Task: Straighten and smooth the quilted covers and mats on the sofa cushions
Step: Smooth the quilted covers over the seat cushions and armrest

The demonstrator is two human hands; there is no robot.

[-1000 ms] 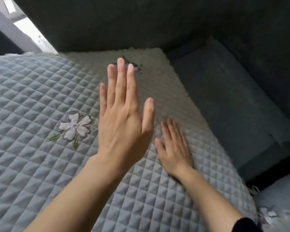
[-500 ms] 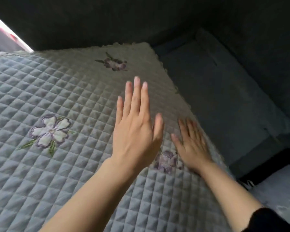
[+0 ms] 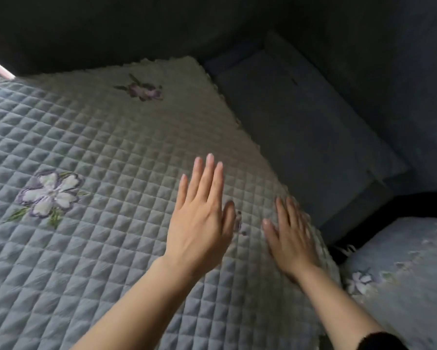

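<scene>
Grey-blue diamond-quilted fabric cover (image 3: 98, 137) lies under both hands. Left hand (image 3: 199, 223): fingers straight, pressed together (contact unclear). Right hand (image 3: 292, 238): fingers slightly spread, flat near the cover's edge, blurred. Embroidered purple-white flower (image 3: 50, 194) sits left of the left fingers; bare dark plush cushion (image 3: 300, 137) beyond the right fingers.

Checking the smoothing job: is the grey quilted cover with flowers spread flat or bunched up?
Spread flat: the grey quilted cover shows an even grid of squares, no visible folds; the right hand lies flat on it.

No words, numbers or signs can be read here. The quilted cover (image 3: 111, 147) shows only sewn flowers (image 3: 51, 194). The dark sofa (image 3: 300, 127) may be too dim to tell.
</scene>
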